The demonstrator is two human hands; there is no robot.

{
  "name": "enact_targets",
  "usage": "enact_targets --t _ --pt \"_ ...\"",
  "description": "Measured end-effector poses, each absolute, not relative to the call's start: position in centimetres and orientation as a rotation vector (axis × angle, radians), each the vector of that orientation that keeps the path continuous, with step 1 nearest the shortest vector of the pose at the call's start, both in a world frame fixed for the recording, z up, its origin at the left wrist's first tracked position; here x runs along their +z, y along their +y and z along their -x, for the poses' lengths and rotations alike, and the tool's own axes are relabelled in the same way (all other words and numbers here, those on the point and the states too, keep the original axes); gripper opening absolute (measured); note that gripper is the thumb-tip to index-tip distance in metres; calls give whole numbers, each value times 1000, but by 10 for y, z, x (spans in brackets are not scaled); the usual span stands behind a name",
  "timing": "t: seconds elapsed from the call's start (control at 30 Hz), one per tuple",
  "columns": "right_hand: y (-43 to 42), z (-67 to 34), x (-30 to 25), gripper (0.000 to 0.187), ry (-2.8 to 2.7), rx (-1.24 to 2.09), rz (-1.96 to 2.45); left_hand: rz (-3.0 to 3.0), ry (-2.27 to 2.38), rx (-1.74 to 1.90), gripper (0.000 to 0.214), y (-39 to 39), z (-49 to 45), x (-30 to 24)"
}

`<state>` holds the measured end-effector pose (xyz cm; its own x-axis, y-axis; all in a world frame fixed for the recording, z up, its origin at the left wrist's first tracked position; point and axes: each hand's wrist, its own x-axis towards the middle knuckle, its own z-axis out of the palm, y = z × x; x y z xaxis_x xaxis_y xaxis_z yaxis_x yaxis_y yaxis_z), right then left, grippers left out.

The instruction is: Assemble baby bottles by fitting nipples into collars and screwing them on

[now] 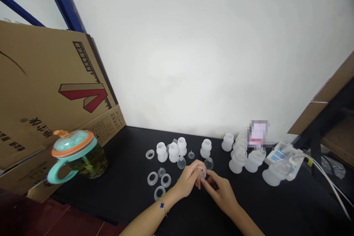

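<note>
Above the front of the black table, my left hand [190, 177] is closed around a translucent baby bottle collar ring [202, 172]. The fingertips of my right hand [219, 191] pinch its lower right edge; whether a nipple sits inside it I cannot make out. Just beyond my hands lie two clear domed caps [181, 162] [209, 163]. Several loose collar rings [152, 178] and a small clear nipple part [162, 172] are left of my left hand. White open bottles [173, 152] stand upright behind them, and another bottle [206, 149] stands farther right.
Several capped bottles [238, 160] stand at the right, beside a white power strip [297, 162] with cables. One bottle [273, 174] leans near it. A turquoise-lidded jug [91, 160] stands at the left before a large cardboard box [52, 77]. A white wall [177, 62] backs the table.
</note>
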<state>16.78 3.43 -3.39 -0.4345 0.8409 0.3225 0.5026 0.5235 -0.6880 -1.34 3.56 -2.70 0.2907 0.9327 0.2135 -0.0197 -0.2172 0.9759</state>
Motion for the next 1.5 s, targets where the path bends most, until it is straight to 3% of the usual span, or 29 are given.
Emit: enact_targets --t 0.33,0.6,1.5 --pt "35 -168 -31 32 -2071 684 1104 -1629 947 1120 37 34 11 -25" --pt "34 -169 -37 31 -2108 634 1082 -1501 908 1151 18 36 12 -26" --pt "36 -169 -38 35 -2033 668 1081 -1366 825 1181 16 38 13 -29"
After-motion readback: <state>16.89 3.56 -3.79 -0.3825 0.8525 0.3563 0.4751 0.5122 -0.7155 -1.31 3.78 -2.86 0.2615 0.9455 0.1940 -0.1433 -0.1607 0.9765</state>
